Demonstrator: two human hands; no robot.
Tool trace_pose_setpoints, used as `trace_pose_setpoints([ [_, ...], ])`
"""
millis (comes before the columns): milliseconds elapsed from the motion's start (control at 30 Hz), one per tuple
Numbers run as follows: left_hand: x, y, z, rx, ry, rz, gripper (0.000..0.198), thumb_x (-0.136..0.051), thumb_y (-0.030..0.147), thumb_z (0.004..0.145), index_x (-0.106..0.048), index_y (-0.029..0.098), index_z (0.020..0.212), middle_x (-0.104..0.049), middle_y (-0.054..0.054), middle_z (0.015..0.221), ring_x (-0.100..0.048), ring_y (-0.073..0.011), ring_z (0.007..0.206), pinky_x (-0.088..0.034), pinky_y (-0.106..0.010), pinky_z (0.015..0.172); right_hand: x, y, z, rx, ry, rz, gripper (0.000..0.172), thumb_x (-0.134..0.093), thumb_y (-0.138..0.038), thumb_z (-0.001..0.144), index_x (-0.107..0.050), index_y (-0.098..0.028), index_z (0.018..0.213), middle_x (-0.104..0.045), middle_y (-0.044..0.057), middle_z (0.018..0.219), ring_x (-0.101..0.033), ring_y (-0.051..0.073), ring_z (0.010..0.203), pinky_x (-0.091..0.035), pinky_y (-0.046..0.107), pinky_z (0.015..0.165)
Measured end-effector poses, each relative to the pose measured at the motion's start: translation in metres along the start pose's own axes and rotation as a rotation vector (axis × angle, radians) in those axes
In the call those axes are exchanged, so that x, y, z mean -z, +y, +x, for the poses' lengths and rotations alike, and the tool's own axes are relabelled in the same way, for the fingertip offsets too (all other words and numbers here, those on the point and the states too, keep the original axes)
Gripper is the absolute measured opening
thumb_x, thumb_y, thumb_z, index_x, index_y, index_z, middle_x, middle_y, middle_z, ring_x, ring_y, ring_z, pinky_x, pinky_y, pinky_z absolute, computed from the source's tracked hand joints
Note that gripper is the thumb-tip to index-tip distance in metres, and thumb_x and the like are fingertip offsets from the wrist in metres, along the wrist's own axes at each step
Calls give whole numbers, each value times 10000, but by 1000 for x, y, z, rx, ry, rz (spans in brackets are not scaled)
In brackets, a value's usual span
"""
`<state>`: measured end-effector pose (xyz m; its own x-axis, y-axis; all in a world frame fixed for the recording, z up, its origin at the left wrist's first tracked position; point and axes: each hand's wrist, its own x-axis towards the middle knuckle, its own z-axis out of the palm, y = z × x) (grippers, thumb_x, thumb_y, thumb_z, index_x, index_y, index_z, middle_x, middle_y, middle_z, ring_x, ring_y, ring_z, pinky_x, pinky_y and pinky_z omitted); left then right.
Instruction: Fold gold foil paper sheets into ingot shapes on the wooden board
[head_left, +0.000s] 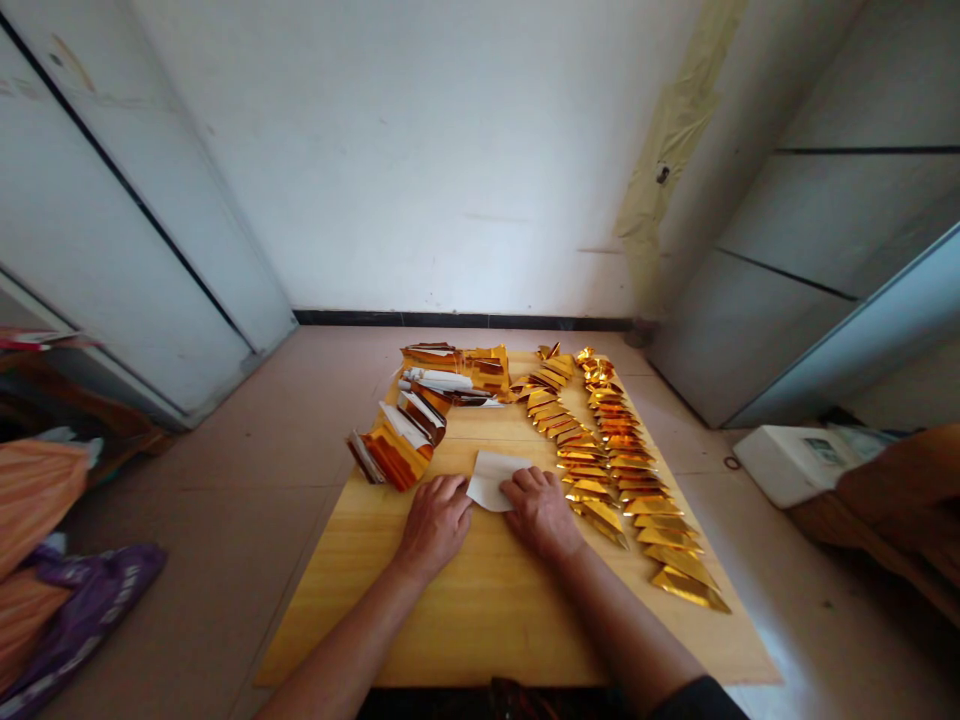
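A small white paper sheet [491,480] lies on the wooden board [450,620] between my hands. My left hand [437,520] has its curled fingers closed at the sheet's left edge. On the sheet's right side, my right hand [541,508] pinches or presses it with bent fingers. Stacks of gold and white paper [405,440] stand at the back left of the board. Two long rows of folded gold paper pieces run down the right, an inner row [581,455] close to my right hand and an outer row [637,470] beyond it.
A white wall [450,180] rises behind the board. Grey cabinets [795,230] stand at the right, with a white box [795,465] on the floor side. At the left are a purple bag [97,610] and orange bags [37,500].
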<state>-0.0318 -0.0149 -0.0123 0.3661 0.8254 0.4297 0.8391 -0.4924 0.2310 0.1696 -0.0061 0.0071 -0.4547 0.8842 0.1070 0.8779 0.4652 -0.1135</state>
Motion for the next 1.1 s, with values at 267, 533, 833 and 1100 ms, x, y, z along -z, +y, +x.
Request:
trace_pose_setpoints([
  [267, 13, 12, 10, -137, 123, -162, 264, -462, 143, 850, -639, 204, 1037, -642, -67, 1103, -544, -205, 1079, -425, -388, 961, -1, 0, -1, -4, 4, -8, 194, -576, -280, 824, -591, -239, 1014, -571, 44, 998, -446, 215, 987, -279, 326, 813],
  [533, -13, 13, 9, -93, -130, -26, 284, -538, 156, 819, -619, 205, 1087, -619, -79, 1202, -549, -219, 1108, -417, -408, 943, 1, -2, -5, 14, -7, -9, 234, -570, -281, 839, -589, -231, 1068, -575, 68, 1039, -441, 229, 1010, -289, 341, 833],
  [833, -5, 19, 7, -39, -164, -8, 287, -535, 174, 823, -589, 237, 1098, -590, -65, 1263, -525, -214, 1166, -360, -435, 971, 0, 4, -19, -75, -20, -78, 212, -447, -164, 890, -612, -191, 1021, -555, 96, 1180, -420, 237, 1062, -310, 360, 862],
  [1100, 0, 24, 4, 2, -149, 26, 282, -548, 195, 822, -582, 241, 1099, -592, -60, 1262, -528, -229, 1162, -324, -475, 989, 8, 1, -12, -174, -66, -15, 253, -399, -139, 904, -637, -209, 952, -588, 83, 1104, -455, 221, 1019, -353, 320, 805],
])
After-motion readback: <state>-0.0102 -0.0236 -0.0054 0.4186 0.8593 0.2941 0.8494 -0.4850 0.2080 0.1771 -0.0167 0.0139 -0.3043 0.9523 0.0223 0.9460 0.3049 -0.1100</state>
